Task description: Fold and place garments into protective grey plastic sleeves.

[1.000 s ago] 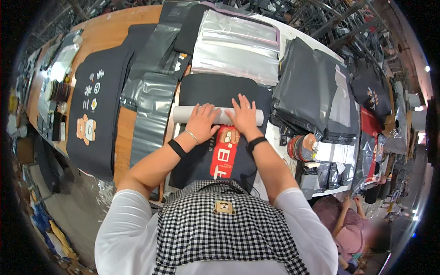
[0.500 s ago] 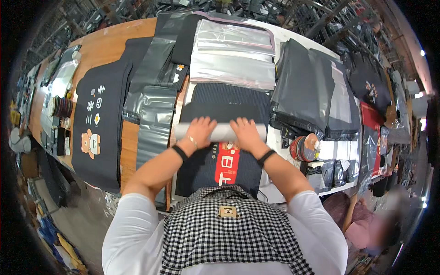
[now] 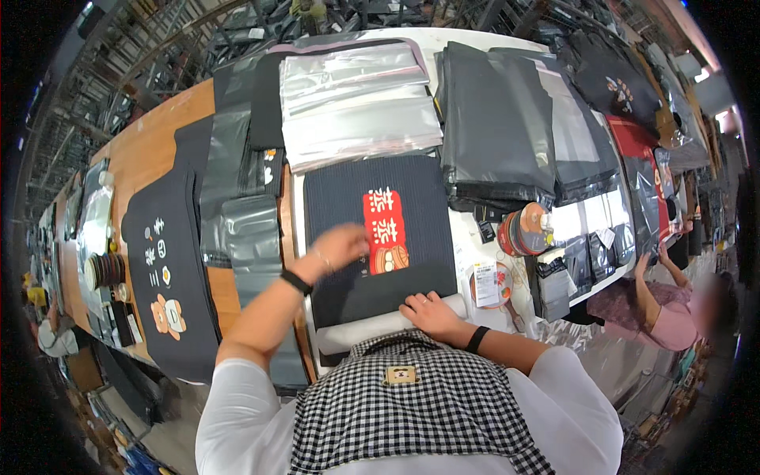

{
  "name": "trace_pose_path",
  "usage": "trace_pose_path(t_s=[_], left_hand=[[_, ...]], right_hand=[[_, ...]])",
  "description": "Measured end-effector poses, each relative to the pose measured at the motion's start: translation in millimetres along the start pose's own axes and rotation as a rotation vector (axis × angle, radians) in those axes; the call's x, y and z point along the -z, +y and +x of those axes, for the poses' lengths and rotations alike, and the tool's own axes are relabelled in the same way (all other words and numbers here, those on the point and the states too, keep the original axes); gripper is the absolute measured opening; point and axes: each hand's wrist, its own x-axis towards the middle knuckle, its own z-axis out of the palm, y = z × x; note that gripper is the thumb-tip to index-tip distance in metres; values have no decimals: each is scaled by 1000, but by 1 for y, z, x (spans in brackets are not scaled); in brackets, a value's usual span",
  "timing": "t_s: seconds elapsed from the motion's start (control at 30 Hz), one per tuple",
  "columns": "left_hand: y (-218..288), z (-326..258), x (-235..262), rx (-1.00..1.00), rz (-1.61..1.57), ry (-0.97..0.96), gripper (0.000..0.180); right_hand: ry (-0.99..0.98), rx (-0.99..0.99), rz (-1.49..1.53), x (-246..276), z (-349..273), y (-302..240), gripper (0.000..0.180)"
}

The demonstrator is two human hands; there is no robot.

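Just beyond the apron [image 3: 412, 419], the roller [image 3: 360, 331] was placed across the near end of the mat [image 3: 431, 229], its long axis set left to right, with the left end tipped slightly nearer. Its right part was covered by the right hand [image 3: 434, 315], laid palm down with the fingers a little spread; most of its length was left uncovered, to the left of that hand. Farther off, the left hand [image 3: 342, 245] was held over the left side of the mat, beside the red print [image 3: 385, 226]; it was blurred, so whether its fingers were spread or pressed together, or the mat touched, could not be told. From this hand the roller was set apart, on the near side, so the right hand was the nearer one. Beyond the mat, clear bags [image 3: 360, 107] were stacked, with grey bags [image 3: 499, 119] piled to their right.
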Motion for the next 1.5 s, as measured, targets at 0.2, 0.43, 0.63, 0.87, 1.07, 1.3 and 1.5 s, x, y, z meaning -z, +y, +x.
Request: trace_pose_path(t_s=[0.2,0.43,0.63,0.87,1.07,1.3,1.5], left_hand=[[-77,141,107,-18,245,699,9],[-110,200,120,156,540,482,14],[-126,210,127,-23,626,486,17],[-133,199,133,40,557,428,14],[-113,209,133,-36,546,402,11],[-118,211,127,-21,713,380,9],[-122,220,126,-97,652,422,9]], right_hand=[[76,67,32,-3,8,0,30],[81,64,85,-18,6,10,39],[29,97,61,-18,4,19,44],[-2,130,91,-6,9,17,47],[12,69,72,-25,1,12,48],[44,75,60,-12,1,16,44],[88,76,96,-11,-4,22,38]])
